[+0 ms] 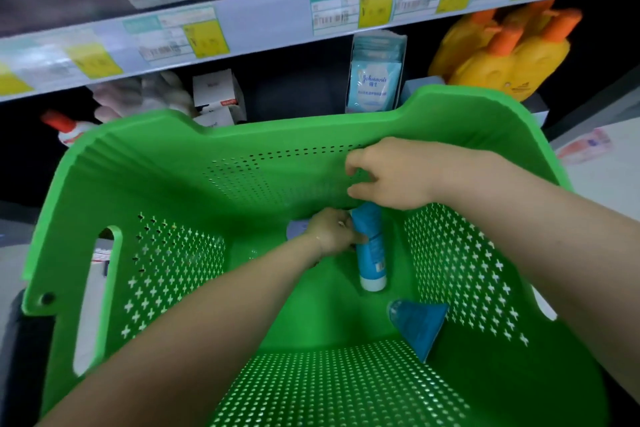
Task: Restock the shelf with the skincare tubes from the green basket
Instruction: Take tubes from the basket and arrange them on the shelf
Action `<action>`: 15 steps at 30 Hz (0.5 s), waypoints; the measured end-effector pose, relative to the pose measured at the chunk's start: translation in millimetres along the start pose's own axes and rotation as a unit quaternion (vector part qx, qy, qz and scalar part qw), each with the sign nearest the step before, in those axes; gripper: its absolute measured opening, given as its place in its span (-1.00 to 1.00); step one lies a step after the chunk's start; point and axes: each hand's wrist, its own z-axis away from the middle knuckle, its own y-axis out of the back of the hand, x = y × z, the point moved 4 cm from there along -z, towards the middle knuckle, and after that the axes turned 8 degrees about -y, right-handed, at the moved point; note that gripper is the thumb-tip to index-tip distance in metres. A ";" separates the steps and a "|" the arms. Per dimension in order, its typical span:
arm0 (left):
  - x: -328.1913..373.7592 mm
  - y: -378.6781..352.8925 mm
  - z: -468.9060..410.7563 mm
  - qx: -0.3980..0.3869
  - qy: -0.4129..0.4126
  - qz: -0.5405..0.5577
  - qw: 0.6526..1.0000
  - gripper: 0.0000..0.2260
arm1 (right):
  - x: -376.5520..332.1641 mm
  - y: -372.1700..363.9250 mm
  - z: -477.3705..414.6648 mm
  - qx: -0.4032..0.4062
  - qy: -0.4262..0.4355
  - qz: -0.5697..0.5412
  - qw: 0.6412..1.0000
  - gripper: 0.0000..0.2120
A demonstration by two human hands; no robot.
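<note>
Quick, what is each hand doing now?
Left hand: holds the blue tube.
Right hand: fingers curled over the tube's top; grip cannot be told.

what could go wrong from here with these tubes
The left hand grips the blue tube with the right hand close over its far end, so both hands may tangle low in the green basket and drop it. The second tube lies apart by the right wall and may be overlooked.

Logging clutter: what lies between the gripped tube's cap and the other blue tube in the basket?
Head view: only bare basket floor between the tube in the left hand and the other tube.
</note>
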 end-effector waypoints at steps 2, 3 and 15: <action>5.7 14.6 5.4 -0.002 -0.025 -0.063 0.998 -0.82 | 0.9 -0.9 -0.6 0.006 0.002 -0.005 1.000 -0.66; 8.6 22.1 8.9 -0.006 -0.038 -0.081 0.996 -0.79 | 0.9 -1.8 -0.7 0.009 0.003 -0.005 1.000 -0.67; 61.0 92.6 80.9 -0.045 -0.106 -0.101 0.988 -0.80 | -15.8 -5.6 10.9 0.020 0.045 0.002 0.999 -0.74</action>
